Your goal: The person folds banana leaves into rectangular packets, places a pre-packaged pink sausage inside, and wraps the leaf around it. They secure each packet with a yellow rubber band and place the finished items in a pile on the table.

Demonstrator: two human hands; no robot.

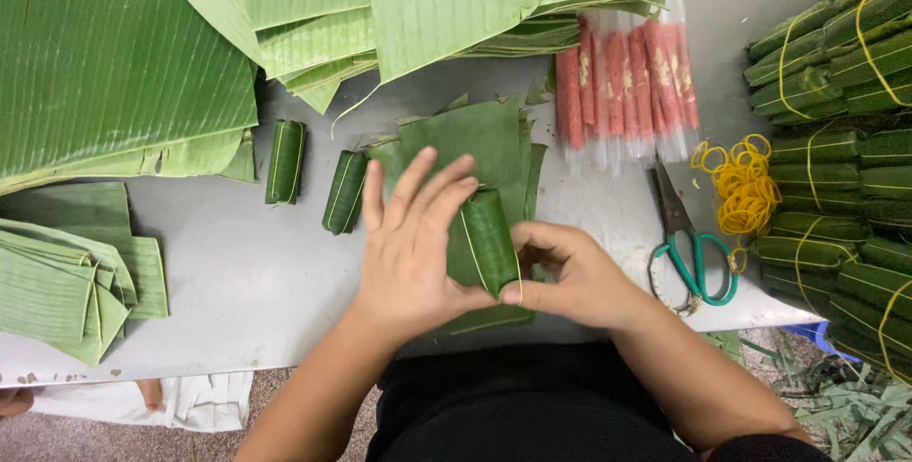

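Two hands, left hand (407, 251) and right hand (570, 277), are gripping a leaf roll (487, 239) beside the scissors (692, 251); it is looking soft and light, best pinched at both ends.

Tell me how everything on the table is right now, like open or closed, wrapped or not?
Leaf roll: wrapped, rubber band on, held by both hands.
Left hand: fingers spread against the roll.
Right hand: pinching the roll's end.
Two small rolls: wrapped, lying apart.
Scissors: closed, lying flat.
Rubber bands: loose pile.
Red sticks: sealed in clear sleeves.
Banded bundles: stacked.
Banana leaves: flat, unwrapped.
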